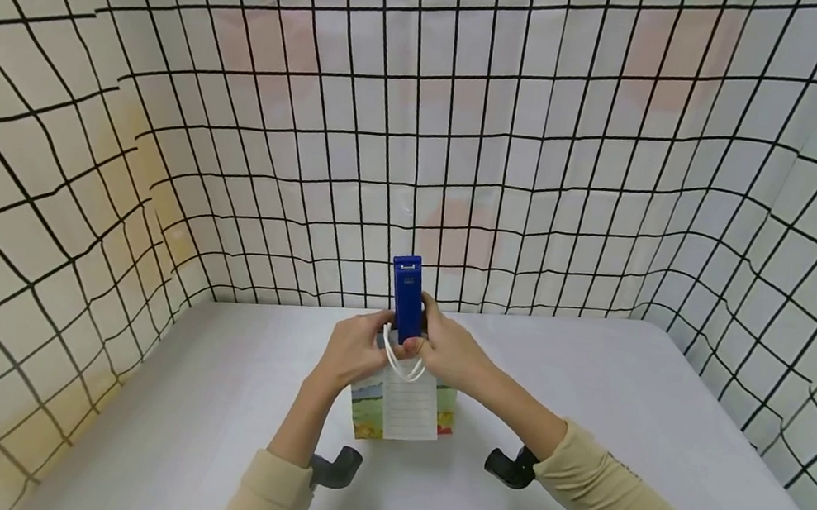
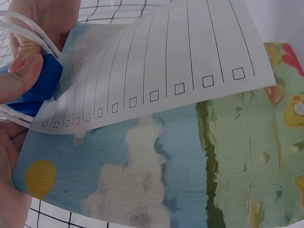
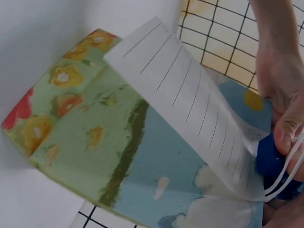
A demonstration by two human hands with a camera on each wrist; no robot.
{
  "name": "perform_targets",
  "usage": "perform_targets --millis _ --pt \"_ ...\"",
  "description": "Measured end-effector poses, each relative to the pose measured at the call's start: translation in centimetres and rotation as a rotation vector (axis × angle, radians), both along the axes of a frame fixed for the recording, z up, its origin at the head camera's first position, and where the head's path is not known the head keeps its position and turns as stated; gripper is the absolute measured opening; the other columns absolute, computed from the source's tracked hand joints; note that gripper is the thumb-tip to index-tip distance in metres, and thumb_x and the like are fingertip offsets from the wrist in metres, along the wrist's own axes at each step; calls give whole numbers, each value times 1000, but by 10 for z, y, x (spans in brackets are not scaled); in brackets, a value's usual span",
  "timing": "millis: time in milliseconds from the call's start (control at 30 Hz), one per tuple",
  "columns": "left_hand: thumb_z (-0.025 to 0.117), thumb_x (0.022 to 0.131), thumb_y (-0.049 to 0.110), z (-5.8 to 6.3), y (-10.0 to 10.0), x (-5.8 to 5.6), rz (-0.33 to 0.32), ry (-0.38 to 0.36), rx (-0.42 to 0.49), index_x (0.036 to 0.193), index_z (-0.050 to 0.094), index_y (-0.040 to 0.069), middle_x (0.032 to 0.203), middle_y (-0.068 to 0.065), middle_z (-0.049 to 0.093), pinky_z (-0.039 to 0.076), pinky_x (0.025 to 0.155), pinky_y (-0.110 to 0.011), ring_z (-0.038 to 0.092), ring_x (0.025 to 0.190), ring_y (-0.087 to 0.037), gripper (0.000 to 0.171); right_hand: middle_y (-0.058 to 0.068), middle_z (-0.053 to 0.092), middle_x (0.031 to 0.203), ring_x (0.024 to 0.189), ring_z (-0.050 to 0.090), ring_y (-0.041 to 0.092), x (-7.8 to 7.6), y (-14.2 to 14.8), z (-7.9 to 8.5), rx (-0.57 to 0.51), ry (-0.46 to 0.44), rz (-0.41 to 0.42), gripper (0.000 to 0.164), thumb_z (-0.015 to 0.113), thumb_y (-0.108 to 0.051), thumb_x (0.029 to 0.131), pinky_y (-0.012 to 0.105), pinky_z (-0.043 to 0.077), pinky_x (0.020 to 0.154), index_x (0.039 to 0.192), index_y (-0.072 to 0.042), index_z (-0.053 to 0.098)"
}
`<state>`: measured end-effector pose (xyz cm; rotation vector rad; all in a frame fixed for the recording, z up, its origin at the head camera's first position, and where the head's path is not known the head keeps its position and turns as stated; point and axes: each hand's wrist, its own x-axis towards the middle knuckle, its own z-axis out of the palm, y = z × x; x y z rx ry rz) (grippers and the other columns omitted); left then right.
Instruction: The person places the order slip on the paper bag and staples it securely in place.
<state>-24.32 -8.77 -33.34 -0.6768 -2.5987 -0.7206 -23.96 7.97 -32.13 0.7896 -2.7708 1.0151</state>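
Observation:
A blue stapler [image 1: 407, 301] stands upright at the top of a paper gift bag [image 1: 367, 409] painted with sky, clouds, grass and flowers. A white lined sheet with small checkboxes [image 1: 410, 413] lies over the bag's front, its top edge at the stapler. My right hand [image 1: 454, 353] grips the stapler from the right, thumb across its near side. With my left hand [image 1: 355, 351] I hold the bag's upper edge, its thumb close against the stapler [image 3: 270, 156]. White cord handles [image 1: 400, 362] loop down between the hands. The stapler's jaws are partly hidden by fingers.
The bag is held above a white table [image 1: 214, 401]. Black grid netting [image 1: 363, 117] over white sheeting encloses the back and sides. A dark curved mount [image 1: 337, 468] sits at the left wrist and another dark mount [image 1: 509, 468] at the right.

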Motion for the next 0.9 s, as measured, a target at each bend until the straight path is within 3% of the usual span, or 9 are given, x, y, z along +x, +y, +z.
perform_targets --millis 200,300,400,567,700,900 --pt "61 78 46 3 0 -2 -1 -35 42 112 61 5 93 -11 69 46 66 -30 57 71 -18 53 20 59 120 109 57 29 -4 -1 1 -21 121 -4 62 53 -19 91 43 33 100 139 6 22" --pt "62 78 46 5 1 -3 1 -45 35 113 60 6 96 -10 69 45 66 -28 56 70 -17 53 19 61 117 107 59 27 -6 0 3 -15 133 2 61 53 -16 90 43 30 100 139 6 23" --pt "64 77 44 6 2 -3 23 -60 22 112 61 8 91 -9 69 42 63 -28 55 68 -18 51 19 61 117 109 58 28 -6 2 5 -10 100 21 65 54 -23 91 45 32 101 139 6 22" --pt "66 74 44 7 2 1 54 -151 39 118 59 10 101 -9 69 47 72 -35 62 84 -23 56 20 60 117 109 58 30 -7 8 9 -39 -7 87 74 55 -36 87 45 44 93 141 2 20" --pt "65 75 44 7 1 2 32 -194 44 122 56 12 107 -7 67 47 76 -38 60 86 -21 58 21 59 117 110 57 30 -6 12 9 -58 -46 113 75 55 -37 88 46 46 90 141 1 18" --pt "62 77 45 7 -3 3 8 -201 34 129 51 17 109 -5 66 48 81 -42 61 93 -22 59 19 56 121 113 54 29 -7 14 8 -114 -109 110 81 53 -43 88 45 45 92 143 1 12"
